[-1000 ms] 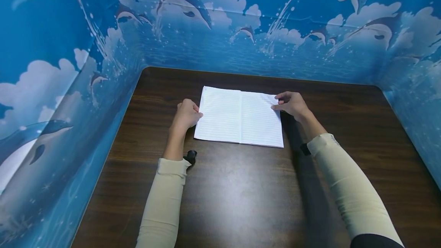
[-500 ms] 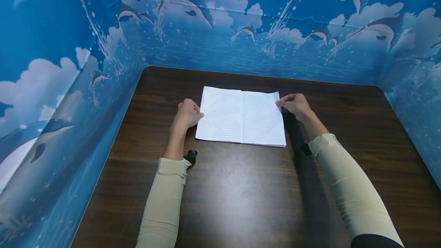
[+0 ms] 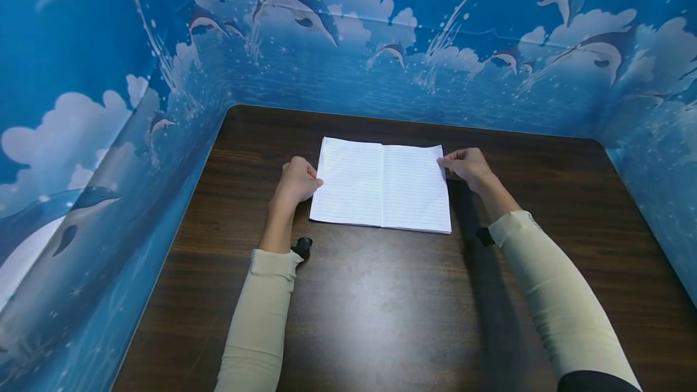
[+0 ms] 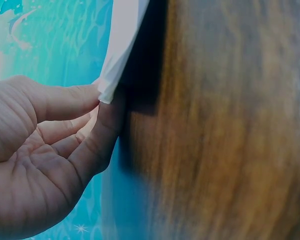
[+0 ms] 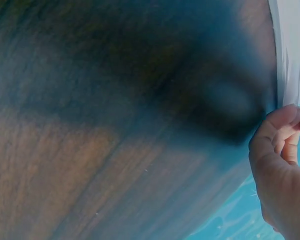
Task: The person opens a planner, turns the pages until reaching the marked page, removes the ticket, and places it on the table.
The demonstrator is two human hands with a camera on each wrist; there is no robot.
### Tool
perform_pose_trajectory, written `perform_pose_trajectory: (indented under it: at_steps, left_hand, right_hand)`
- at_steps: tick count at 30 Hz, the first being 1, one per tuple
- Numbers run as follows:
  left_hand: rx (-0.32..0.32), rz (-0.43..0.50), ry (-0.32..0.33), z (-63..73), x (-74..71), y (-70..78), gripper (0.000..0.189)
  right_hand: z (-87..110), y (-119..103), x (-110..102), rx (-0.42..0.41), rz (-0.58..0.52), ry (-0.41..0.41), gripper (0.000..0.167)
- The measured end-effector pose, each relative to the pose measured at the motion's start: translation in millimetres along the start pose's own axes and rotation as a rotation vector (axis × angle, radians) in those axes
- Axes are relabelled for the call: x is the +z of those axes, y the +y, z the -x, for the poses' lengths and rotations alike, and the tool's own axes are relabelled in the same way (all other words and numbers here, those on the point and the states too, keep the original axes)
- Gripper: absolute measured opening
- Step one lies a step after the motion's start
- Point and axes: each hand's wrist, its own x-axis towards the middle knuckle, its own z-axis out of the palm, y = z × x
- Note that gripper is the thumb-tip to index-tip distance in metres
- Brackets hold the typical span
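Head view shows the left hand (image 3: 296,182) and right hand (image 3: 469,168) each pinching an opposite side edge of the open notebook (image 3: 350,183), which spans between the two grips over the table (image 3: 376,307), a two-sided hold presumably meant to spread both lined pages (image 3: 416,189) evenly.

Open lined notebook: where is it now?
In the head view, the lined notebook is central, between left hand and right hand, near the far edge of the wooden table.
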Motion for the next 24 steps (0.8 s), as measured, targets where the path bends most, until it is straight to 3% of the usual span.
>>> perform_pose_trajectory:
  at_steps: [15,24]
  left_hand:
    - [-0.008,-0.001,-0.002,-0.4,-0.1,0.7,0.017]
    - [-0.001,0.004,-0.001,-1.4,0.9,0.0,0.018]
  right_hand:
    - [15.9,-26,-16,-0.084,0.017,0.002,0.033]
    - [28.4,-53,-23,-0.105,0.046,-0.013,0.035]
